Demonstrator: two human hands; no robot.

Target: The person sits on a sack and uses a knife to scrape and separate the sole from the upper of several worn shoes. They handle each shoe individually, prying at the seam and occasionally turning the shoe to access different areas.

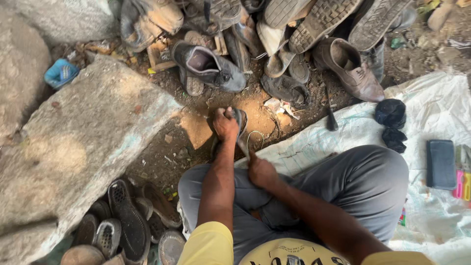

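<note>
Hands of a seated person work on a worn grey shoe (pixel 239 128) held over bare dirt, just beyond the knees, at the centre of the view. How far the work has come is hard to judge: the shoe looks intact, and no loose sole or stitching shows from here. The left hand (pixel 225 123) is clenched over the shoe's top, arm stretched straight out toward twelve o'clock. The right hand (pixel 261 172) sits nearer the body, at five o'clock from the shoe, fist pressed together around something thin; what it pinches cannot be told. A pale thread loop (pixel 255 139) lies on the ground at three o'clock from the shoe. At twelve o'clock a heap of old shoes (pixel 274 39) spreads across the top. A large stone slab (pixel 78 142) fills nine o'clock, with more sandals (pixel 127 221) at seven. A white sheet (pixel 431 118) at three o'clock carries a dark wallet-like case (pixel 440 164).
</note>
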